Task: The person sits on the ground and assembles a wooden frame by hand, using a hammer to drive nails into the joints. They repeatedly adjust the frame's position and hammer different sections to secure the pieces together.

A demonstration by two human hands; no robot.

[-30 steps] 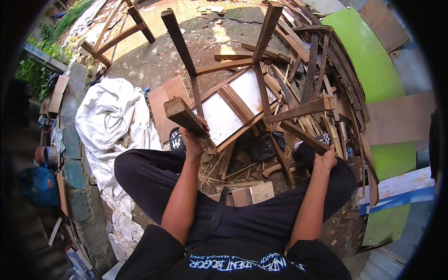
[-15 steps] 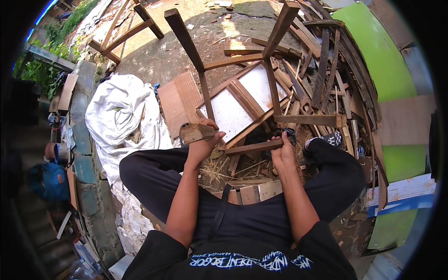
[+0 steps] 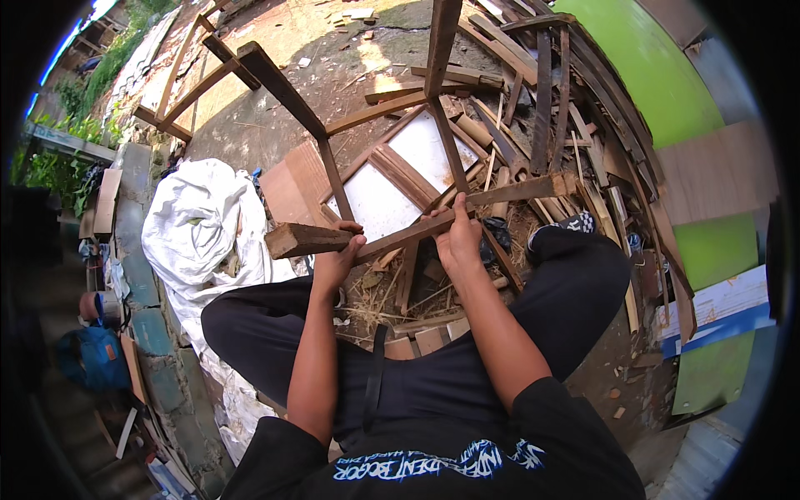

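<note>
Person seated on the ground, legs in black trousers (image 3: 250, 333) spread around a litter of offcuts. Left hand (image 3: 337, 258) wrapped around the thick end of a dark wooden frame leg (image 3: 302, 239); right hand (image 3: 458, 237) clamped on the frame's cross rail (image 3: 500, 198), just right of the left hand. Wooden frame (image 3: 433, 92) stands tilted over the knees, legs rising away from the person. Behind the frame: a flat panelled door piece with white panes (image 3: 379, 196) on the ground. Left of the frame: crumpled white sheet (image 3: 200, 233). Right of it: scrap timber pile (image 3: 575, 108), then a green board (image 3: 658, 75).
</note>
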